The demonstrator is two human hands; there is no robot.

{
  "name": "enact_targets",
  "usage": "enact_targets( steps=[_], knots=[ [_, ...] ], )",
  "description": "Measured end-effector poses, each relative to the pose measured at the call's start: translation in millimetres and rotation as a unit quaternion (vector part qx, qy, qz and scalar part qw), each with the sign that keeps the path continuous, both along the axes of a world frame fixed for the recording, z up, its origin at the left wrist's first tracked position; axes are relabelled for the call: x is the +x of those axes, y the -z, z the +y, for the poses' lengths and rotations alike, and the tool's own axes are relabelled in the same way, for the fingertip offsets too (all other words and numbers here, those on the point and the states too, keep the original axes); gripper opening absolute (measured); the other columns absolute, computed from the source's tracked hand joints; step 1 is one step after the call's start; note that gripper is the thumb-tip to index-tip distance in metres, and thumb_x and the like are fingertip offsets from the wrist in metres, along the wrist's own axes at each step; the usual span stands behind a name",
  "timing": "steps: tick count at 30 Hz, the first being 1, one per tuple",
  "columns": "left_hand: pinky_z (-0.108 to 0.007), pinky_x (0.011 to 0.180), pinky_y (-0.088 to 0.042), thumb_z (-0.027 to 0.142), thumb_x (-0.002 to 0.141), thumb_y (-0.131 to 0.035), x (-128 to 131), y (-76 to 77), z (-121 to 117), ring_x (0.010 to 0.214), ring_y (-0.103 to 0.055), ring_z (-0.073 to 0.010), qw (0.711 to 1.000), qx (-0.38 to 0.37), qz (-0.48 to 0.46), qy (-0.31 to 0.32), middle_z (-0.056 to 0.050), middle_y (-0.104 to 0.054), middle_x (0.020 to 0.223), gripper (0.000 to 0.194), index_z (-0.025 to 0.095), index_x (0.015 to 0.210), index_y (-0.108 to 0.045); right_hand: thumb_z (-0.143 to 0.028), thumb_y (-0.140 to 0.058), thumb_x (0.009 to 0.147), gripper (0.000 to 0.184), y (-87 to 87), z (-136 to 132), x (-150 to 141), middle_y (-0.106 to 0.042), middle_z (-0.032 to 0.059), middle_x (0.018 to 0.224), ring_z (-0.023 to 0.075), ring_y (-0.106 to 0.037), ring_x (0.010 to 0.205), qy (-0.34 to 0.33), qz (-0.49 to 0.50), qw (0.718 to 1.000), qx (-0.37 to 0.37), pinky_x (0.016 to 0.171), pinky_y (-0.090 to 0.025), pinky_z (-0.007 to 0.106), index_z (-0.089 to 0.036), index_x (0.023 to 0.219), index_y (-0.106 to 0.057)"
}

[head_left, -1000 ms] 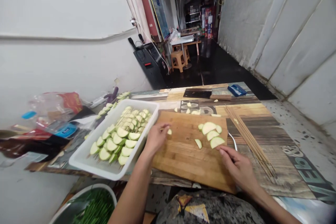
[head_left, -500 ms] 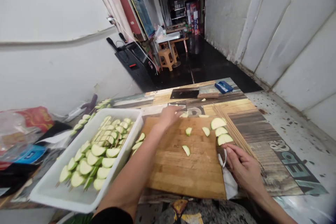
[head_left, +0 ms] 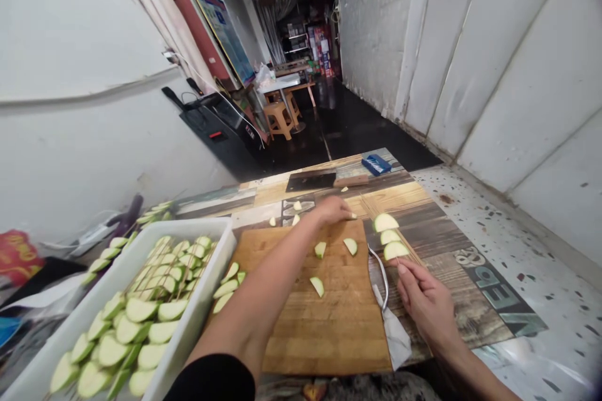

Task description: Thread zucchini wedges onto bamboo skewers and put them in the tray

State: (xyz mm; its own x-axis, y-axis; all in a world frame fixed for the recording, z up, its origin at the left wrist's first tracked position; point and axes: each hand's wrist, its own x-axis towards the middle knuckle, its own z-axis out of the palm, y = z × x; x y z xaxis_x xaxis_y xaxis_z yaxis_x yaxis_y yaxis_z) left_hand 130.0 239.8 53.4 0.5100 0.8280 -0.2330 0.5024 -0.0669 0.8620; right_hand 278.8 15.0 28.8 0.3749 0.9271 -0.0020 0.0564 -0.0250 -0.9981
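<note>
My right hand point(head_left: 426, 301) pinches the lower end of a bamboo skewer beside the cutting board point(head_left: 338, 332). Three half-round zucchini slices point(head_left: 389, 237), pale with green rims, are threaded on that skewer above my fingers. My left hand point(head_left: 335, 209) stretches over to the board's far edge, its fingers curled together, with a pale bit of zucchini point(head_left: 353, 216) at the fingertips, partly hidden. Several loose zucchini pieces point(head_left: 316, 287) lie on the board. More slices point(head_left: 226, 288) rest at its left side, partly behind my left forearm.
A white tub point(head_left: 226, 244) at left holds several loaded skewers. Beyond the board lie a cleaver point(head_left: 311, 182) with a wooden handle and a blue packet point(head_left: 376, 164). Loose bamboo skewers point(head_left: 414, 255) lie right of the board, near a metal handle point(head_left: 384, 276) and white cloth point(head_left: 399, 339).
My left hand has moved right along the board's far edge, uncovering small pieces behind it. My right hand still holds the loaded skewer, now raised slightly off the board's side. The view has shifted right.
</note>
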Motion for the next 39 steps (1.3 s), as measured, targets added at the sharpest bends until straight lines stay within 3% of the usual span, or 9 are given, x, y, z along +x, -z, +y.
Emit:
enact_targets(
  steps=[3,6,11,14,18,20,24,32,39],
  knots=[
    [-0.025,0.064,-0.047,0.021,0.063,-0.072,7.6,0.6,-4.8,0.06,-0.059,-0.0132,0.99,-0.068,-0.103,-0.066,-0.002,-0.062,0.058,0.01,0.013,0.066,-0.066,-0.045,-0.055,0.079,0.038,-1.2,1.5,-0.5,-0.04,-0.0053,0.047,0.0072,-0.034,0.04,-0.01,0.016,1.0,-0.006,0.036,-0.025,0.018,-0.014,0.1,-0.063],
    [-0.026,0.073,-0.05,0.015,0.067,-0.07,4.8,-10.3,-15.0,0.071,-0.064,-0.0135,0.957,-0.122,-0.228,-0.131,-0.006,-0.066,0.072,0.011,0.01,0.075,-0.064,-0.044,-0.055,0.08,0.038,-4.2,1.3,-1.2,-0.042,-0.0046,0.047,0.008,-0.036,0.041,-0.019,-0.005,1.0,0.005,0.037,-0.028,0.018,-0.013,0.1,-0.063],
    [-0.026,0.085,-0.05,0.008,0.079,-0.055,-30.1,-28.2,-44.5,0.086,-0.064,-0.0121,0.883,-0.164,-0.382,-0.217,-0.008,-0.067,0.089,0.007,0.01,0.08,-0.062,-0.039,-0.051,0.082,0.032,-11.9,-4.0,-9.3,-0.065,0.0043,0.068,0.0139,-0.057,0.056,-0.079,-0.138,0.986,0.051,0.05,-0.046,0.022,-0.015,0.096,-0.066],
    [-0.022,0.085,-0.05,0.002,0.078,-0.053,-58.1,-27.2,-70.7,0.086,-0.064,-0.0111,0.833,-0.176,-0.448,-0.274,-0.007,-0.067,0.089,0.014,0.011,0.085,-0.062,-0.034,-0.05,0.084,0.026,-17.8,-6.7,-21.2,-0.07,0.0077,0.088,0.0188,-0.065,0.079,-0.125,-0.232,0.959,0.102,0.07,-0.052,0.027,-0.017,0.094,-0.067],
    [-0.02,0.084,-0.051,-0.002,0.075,-0.054,-90.9,-21.7,-107.3,0.087,-0.064,-0.0124,0.74,-0.208,-0.538,-0.345,-0.009,-0.068,0.088,0.016,0.008,0.084,-0.063,-0.029,-0.048,0.085,0.025,-23.0,-9.1,-40.1,-0.072,0.0063,0.089,0.0186,-0.068,0.078,-0.16,-0.287,0.932,0.153,0.071,-0.054,0.027,-0.018,0.094,-0.068],
    [-0.026,0.086,-0.051,0.0,0.075,-0.055,-102.9,-19.3,-122.6,0.088,-0.064,-0.0145,0.719,-0.229,-0.55,-0.358,-0.009,-0.068,0.088,0.014,0.009,0.083,-0.062,-0.028,-0.048,0.085,0.024,-24.1,-10.7,-47.6,-0.072,0.0057,0.089,0.0186,-0.068,0.078,-0.17,-0.305,0.922,0.166,0.072,-0.055,0.027,-0.019,0.094,-0.068],
    [-0.041,0.087,-0.051,0.008,0.077,-0.059,-115.4,-15.9,-140.7,0.085,-0.065,-0.0176,0.7,-0.268,-0.533,-0.392,-0.008,-0.068,0.086,0.009,0.012,0.085,-0.062,-0.025,-0.048,0.085,0.023,-26.1,-15.7,-56.9,-0.072,0.005,0.089,0.0176,-0.068,0.079,-0.186,-0.329,0.908,0.182,0.071,-0.055,0.026,-0.019,0.094,-0.068],
    [-0.032,0.079,-0.053,0.007,0.079,-0.056,-115.4,-23.0,-147.8,0.079,-0.066,-0.0154,0.682,-0.22,-0.544,-0.437,-0.009,-0.069,0.086,0.007,0.01,0.082,-0.061,-0.024,-0.047,0.087,0.024,-24.2,-20.3,-62.5,-0.071,0.0044,0.092,0.0176,-0.068,0.081,-0.236,-0.358,0.886,0.177,0.073,-0.055,0.026,-0.02,0.097,-0.068],
    [-0.037,0.079,-0.053,0.009,0.078,-0.057,-114.0,-28.7,-153.3,0.078,-0.066,-0.0182,0.695,-0.21,-0.536,-0.43,-0.01,-0.068,0.084,0.002,0.01,0.078,-0.059,-0.025,-0.047,0.087,0.024,-23.1,-17.9,-64.2,-0.071,0.0048,0.091,0.018,-0.068,0.081,-0.235,-0.359,0.885,0.178,0.073,-0.055,0.027,-0.02,0.098,-0.068]
  ],
)
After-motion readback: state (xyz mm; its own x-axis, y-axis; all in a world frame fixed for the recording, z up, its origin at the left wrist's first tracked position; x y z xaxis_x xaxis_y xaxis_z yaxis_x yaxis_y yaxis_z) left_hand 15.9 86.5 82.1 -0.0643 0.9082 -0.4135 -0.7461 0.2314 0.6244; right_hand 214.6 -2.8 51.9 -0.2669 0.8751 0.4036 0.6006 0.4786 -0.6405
